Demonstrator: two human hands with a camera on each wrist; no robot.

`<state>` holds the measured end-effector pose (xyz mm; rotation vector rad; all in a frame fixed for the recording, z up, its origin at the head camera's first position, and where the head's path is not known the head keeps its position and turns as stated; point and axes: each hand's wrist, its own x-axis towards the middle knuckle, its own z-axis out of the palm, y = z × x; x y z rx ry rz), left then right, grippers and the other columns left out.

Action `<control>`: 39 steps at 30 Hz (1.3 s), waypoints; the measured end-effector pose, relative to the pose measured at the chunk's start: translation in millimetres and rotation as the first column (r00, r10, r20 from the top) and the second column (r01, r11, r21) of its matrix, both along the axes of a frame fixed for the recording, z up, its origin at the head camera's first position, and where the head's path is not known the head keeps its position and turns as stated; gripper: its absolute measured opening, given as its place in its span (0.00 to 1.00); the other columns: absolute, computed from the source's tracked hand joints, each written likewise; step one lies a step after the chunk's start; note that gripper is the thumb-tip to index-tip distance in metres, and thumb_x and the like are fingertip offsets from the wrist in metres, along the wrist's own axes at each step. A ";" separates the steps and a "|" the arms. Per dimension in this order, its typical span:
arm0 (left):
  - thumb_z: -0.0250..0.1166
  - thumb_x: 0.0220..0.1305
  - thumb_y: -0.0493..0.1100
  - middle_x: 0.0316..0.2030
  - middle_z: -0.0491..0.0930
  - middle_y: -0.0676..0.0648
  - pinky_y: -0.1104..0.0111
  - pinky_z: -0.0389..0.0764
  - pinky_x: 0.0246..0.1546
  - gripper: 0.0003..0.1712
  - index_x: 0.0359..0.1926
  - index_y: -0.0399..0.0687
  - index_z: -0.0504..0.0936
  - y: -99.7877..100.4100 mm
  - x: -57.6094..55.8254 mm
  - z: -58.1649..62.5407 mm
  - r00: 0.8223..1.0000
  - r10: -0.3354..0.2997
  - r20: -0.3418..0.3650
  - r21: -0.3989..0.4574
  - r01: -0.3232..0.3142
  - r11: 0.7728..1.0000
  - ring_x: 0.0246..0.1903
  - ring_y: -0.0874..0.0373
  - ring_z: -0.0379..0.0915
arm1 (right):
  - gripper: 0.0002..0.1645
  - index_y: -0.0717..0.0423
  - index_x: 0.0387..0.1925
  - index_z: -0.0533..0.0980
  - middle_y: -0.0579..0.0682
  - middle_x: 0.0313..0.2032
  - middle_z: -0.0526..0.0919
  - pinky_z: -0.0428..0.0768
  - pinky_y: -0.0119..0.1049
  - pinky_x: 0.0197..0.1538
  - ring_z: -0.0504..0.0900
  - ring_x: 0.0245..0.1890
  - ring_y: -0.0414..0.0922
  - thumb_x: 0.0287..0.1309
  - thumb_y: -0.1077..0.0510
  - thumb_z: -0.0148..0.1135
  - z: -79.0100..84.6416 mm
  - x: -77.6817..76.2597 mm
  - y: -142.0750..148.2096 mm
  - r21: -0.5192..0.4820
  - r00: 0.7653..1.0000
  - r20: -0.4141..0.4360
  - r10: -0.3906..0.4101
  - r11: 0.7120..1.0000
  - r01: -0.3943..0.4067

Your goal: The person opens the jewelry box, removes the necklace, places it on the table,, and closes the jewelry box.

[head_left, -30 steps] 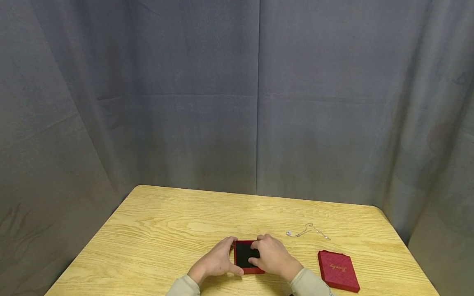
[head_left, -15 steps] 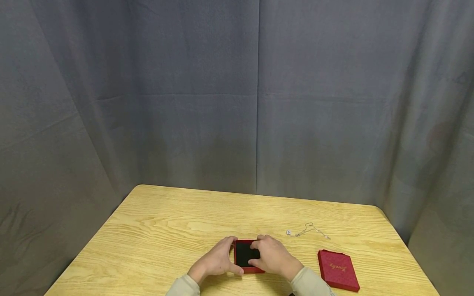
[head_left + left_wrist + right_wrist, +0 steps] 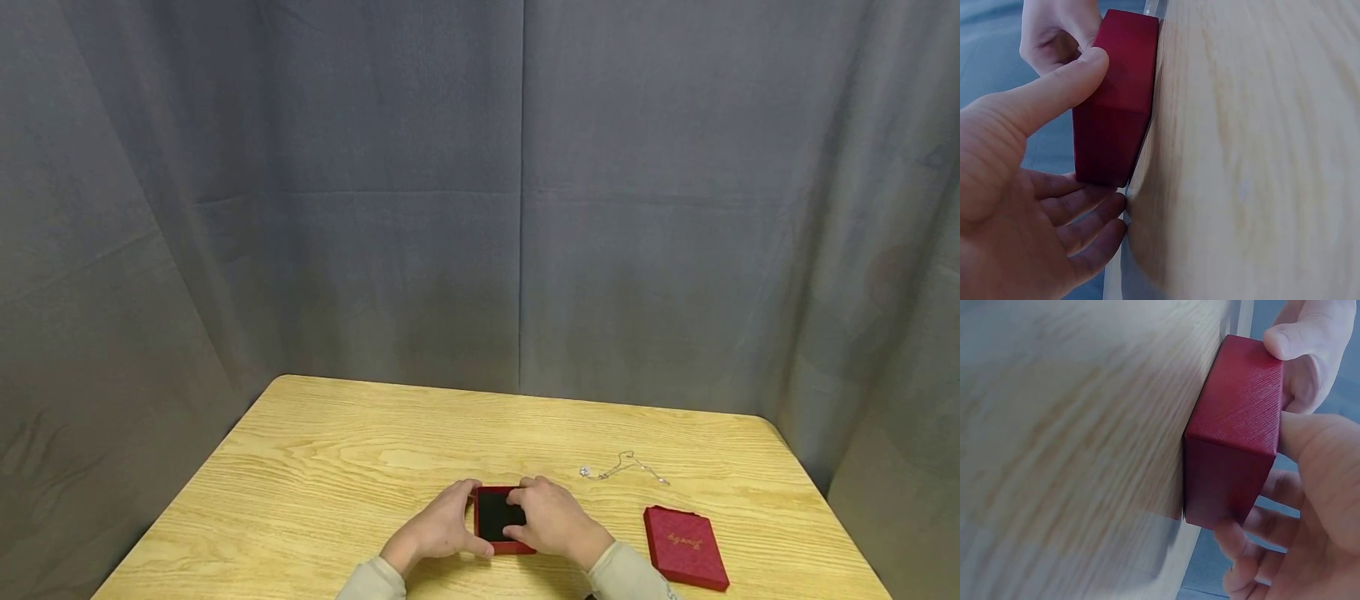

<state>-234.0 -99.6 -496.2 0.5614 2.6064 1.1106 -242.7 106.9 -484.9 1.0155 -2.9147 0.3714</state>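
In the head view a red jewelry box lies uncovered on the wooden table, with a black insert pad inside. My left hand grips the box from its left side, thumb on the near wall and fingers toward the far wall. Over the right side bends my right hand; its thumb and a forefinger reach in onto the black pad, and other fingers lie at the far wall. Both wrist views show the box's red outer walls, while the pad is hidden there. A silver necklace with a pendant lies behind and to the right.
The red lid, with gold lettering on top, lies right of my right hand. The wooden table has rounded far corners. Grey curtains hang behind the table and at both sides.
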 end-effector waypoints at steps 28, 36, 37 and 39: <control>0.79 0.42 0.50 0.62 0.63 0.37 0.47 0.65 0.56 0.55 0.66 0.33 0.60 -0.7 1.5 0.4 0.999 0.006 0.043 0.034 -0.007 0.999 0.60 0.41 0.60 | 0.15 0.55 0.43 0.78 0.45 0.39 0.78 0.76 0.36 0.37 0.76 0.36 0.44 0.58 0.51 0.65 7.0 -3.4 44.2 -0.310 0.988 0.154 0.011 0.950 0.037; 0.78 0.43 0.51 0.63 0.63 0.38 0.49 0.65 0.57 0.55 0.67 0.34 0.59 -1.6 0.5 -0.9 0.999 -0.007 0.048 0.039 0.005 0.999 0.61 0.42 0.60 | 0.16 0.60 0.44 0.78 0.50 0.41 0.79 0.77 0.38 0.37 0.78 0.37 0.48 0.58 0.53 0.64 14.3 -1.8 67.5 -0.276 0.983 0.182 0.012 0.960 0.039; 0.78 0.43 0.51 0.63 0.63 0.38 0.49 0.65 0.57 0.55 0.67 0.34 0.59 -1.6 0.5 -1.0 0.999 -0.006 0.048 0.041 0.004 0.999 0.61 0.42 0.60 | 0.16 0.60 0.44 0.78 0.50 0.41 0.79 0.77 0.38 0.37 0.78 0.37 0.48 0.58 0.53 0.64 15.3 -1.6 70.1 -0.272 0.982 0.187 0.009 0.961 0.043; 0.78 0.43 0.51 0.63 0.63 0.39 0.49 0.65 0.57 0.55 0.67 0.35 0.60 -1.9 0.5 -1.4 0.999 -0.005 0.048 0.042 0.003 0.999 0.61 0.42 0.60 | 0.16 0.60 0.44 0.78 0.50 0.40 0.79 0.77 0.39 0.37 0.78 0.37 0.49 0.58 0.54 0.65 17.1 -1.0 75.1 -0.263 0.981 0.195 -0.001 0.963 0.053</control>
